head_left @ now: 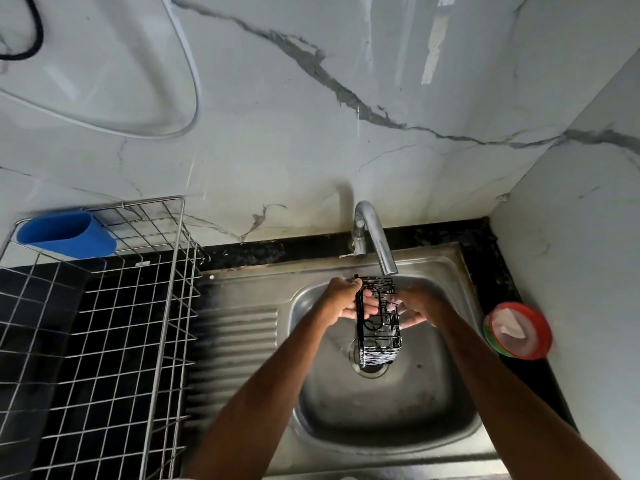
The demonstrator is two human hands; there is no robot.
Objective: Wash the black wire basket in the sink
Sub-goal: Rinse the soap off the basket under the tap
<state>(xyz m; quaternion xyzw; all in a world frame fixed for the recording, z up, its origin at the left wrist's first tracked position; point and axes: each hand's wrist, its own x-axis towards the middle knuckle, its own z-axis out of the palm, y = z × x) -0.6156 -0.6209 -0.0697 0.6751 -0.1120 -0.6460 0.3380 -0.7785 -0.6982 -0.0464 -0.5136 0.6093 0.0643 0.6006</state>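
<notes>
While I stand at the counter, the steel dish rack (104,323) fills my far left, with a blue plastic cup (65,233) hooked on its back corner, and the ribbed drainboard (239,327) lies between the rack and the basin. My left hand (341,301) comes next: its fingers curl round the left edge of the black wire basket (379,323), gripping it near the top. I hold the basket in the air over the sink (381,410), just under the spout of the chrome faucet (375,237), with its long axis running from the spout down toward me, so the lower end hangs above the drain (369,362). Pale flecks cling to that lower end; whether they are suds or water I cannot tell, nor whether the tap is running. My right hand (415,308) meets the basket from the other side, palm turned up, fingers stretched out rather than curled and pressing on the wires. So the basket sits squarely between my hands, both on its upper half, neither one clearly nearer. I judge the left does the holding and the right is free to rub along the length. Farthest right, on the dark counter by the wall, sits a red-rimmed tub (517,330) with something white in it.
</notes>
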